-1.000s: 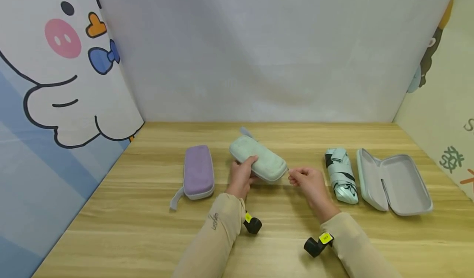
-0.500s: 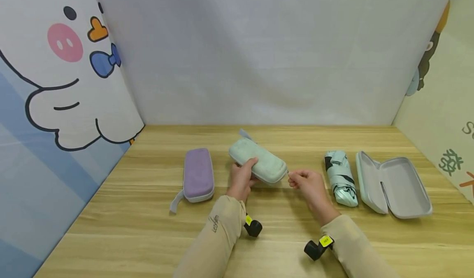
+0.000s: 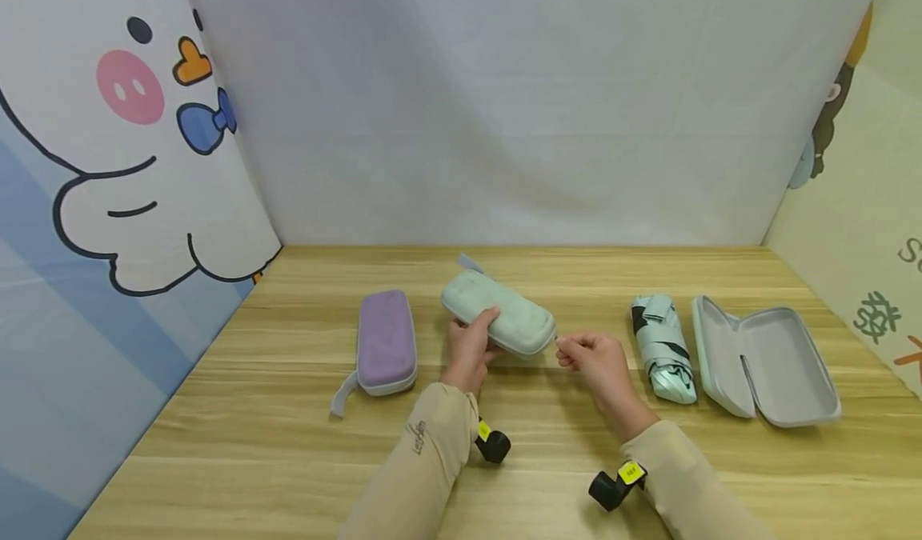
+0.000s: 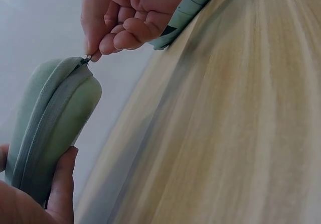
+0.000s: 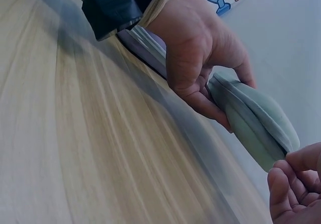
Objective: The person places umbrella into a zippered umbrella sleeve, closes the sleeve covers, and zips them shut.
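Observation:
My left hand (image 3: 468, 356) grips a mint-green zip case (image 3: 520, 318) by its near side, thumb on top and fingers underneath. The case is held up over the table, turned diagonally, with a grey strap loop (image 3: 471, 263) at its far left end. At its right end my right hand (image 3: 598, 364) pinches a small dark zipper pull (image 4: 87, 60) between thumb and forefinger. In the left wrist view, a dark slit shows in the zip beside the pull, and the grey zip band runs down the side of the case. The right hand's other fingers are curled.
On the left of the wooden table (image 3: 238, 444) lies a purple zip case (image 3: 386, 336) with a grey strap. A folded mint umbrella (image 3: 663, 348) with black patches lies at the right. Beside it, a case with a grey lining (image 3: 788, 364) lies spread open.
Both hands and the green case have shifted slightly left. The pinch on the zipper pull and the grip on the case stay the same. The head view has tilted up a little.

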`<state>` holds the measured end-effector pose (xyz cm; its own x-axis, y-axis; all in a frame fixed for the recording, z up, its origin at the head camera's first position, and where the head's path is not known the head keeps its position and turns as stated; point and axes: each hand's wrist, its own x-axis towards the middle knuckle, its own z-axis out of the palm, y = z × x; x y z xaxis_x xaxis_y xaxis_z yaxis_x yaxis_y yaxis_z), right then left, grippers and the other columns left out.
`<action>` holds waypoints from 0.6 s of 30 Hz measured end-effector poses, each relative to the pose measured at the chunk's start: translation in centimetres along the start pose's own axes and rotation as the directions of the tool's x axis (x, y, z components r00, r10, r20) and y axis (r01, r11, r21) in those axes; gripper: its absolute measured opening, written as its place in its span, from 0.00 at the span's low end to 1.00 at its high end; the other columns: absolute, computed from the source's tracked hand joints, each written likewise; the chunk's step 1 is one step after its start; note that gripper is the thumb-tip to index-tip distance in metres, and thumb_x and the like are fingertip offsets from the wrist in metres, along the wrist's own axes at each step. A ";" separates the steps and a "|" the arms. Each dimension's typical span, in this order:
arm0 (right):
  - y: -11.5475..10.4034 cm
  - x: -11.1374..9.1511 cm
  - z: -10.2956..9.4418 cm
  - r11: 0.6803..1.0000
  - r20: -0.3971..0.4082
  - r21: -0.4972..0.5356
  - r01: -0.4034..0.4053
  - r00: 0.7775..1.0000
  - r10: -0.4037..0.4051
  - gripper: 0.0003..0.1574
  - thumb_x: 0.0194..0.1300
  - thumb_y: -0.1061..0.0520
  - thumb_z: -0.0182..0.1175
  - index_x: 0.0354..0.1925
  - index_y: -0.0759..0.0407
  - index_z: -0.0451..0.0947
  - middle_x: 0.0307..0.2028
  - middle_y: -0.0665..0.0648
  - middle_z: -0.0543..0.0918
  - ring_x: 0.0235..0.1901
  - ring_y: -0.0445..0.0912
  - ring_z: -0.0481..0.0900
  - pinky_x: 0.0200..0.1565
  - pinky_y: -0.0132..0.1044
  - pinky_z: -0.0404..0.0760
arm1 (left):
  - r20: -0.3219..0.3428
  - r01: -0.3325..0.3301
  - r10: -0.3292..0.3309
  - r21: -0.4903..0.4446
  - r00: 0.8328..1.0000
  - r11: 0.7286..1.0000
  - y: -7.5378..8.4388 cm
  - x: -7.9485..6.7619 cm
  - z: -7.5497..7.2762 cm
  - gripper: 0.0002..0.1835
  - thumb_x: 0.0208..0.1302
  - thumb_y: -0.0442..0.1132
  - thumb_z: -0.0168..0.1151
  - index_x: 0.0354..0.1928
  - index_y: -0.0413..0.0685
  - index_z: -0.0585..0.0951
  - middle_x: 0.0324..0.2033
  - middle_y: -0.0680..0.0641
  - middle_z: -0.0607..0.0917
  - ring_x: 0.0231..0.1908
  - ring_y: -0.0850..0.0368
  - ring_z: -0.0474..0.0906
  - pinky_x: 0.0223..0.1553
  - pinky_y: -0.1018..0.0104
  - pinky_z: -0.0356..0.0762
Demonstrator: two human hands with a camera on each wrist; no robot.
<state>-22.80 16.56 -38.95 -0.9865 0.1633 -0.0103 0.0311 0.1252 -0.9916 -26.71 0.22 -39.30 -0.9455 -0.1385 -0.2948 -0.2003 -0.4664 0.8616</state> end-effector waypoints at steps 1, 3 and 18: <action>0.0 0.0 0.0 1.000 -0.001 0.000 -0.001 1.000 0.001 0.13 0.62 0.66 0.57 0.38 0.80 0.75 0.20 0.51 0.79 0.20 0.38 0.75 0.27 0.30 0.77 | 0.001 -0.001 0.001 -0.006 1.000 1.000 -0.1 0.0 0.0 0.39 0.58 0.40 0.63 0.66 0.40 0.52 0.54 0.35 0.67 0.48 0.42 0.75 0.43 0.53 0.77; 0.0 0.0 0.0 1.000 -0.004 0.002 -0.005 1.000 0.005 0.13 0.62 0.66 0.57 0.38 0.80 0.75 0.20 0.52 0.79 0.21 0.38 0.76 0.28 0.30 0.77 | 0.001 -0.004 0.004 -0.019 1.000 1.000 -0.2 0.0 -0.1 0.40 0.57 0.41 0.63 0.66 0.41 0.52 0.54 0.35 0.67 0.47 0.42 0.75 0.43 0.53 0.77; -0.1 0.4 -0.1 1.000 -0.021 0.021 -0.017 1.000 0.018 0.14 0.63 0.65 0.57 0.39 0.80 0.75 0.20 0.51 0.79 0.20 0.38 0.75 0.26 0.29 0.76 | -0.020 -0.027 0.025 -0.106 1.000 0.994 -0.6 0.2 0.0 0.38 0.58 0.38 0.59 0.67 0.42 0.52 0.53 0.35 0.66 0.41 0.43 0.77 0.35 0.55 0.79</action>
<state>-23.17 16.73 -38.86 -0.9821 0.1865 -0.0252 0.0449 0.1020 -0.9938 -26.78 0.51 -39.87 -0.9449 -0.1672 -0.2815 -0.1465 -0.5529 0.8203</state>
